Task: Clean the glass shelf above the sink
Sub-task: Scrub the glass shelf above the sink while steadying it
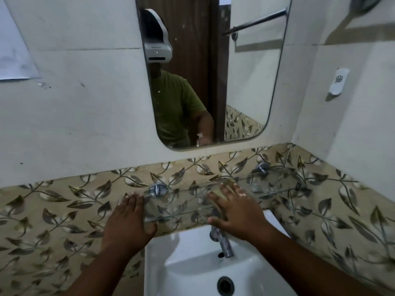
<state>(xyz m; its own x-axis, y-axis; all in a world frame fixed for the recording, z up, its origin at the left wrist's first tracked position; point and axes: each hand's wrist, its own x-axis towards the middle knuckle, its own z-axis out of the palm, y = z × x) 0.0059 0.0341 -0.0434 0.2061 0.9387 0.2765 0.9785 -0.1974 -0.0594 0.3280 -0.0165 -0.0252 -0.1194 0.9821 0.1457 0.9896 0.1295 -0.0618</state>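
Note:
The clear glass shelf [275,182] runs along the leaf-patterned wall tiles above the white sink [192,263], held by two chrome brackets [157,189]. My left hand [128,218] lies flat on the shelf's left end, with its thumb hooked under the front edge. My right hand [237,210] presses flat on a yellowish sponge or cloth [220,190] at the shelf's middle; most of it is hidden under my fingers.
A chrome tap [222,242] stands just under my right hand, over the basin and its drain [225,286]. A mirror [245,92] hangs above the shelf. A small white holder [338,82] is fixed to the right wall.

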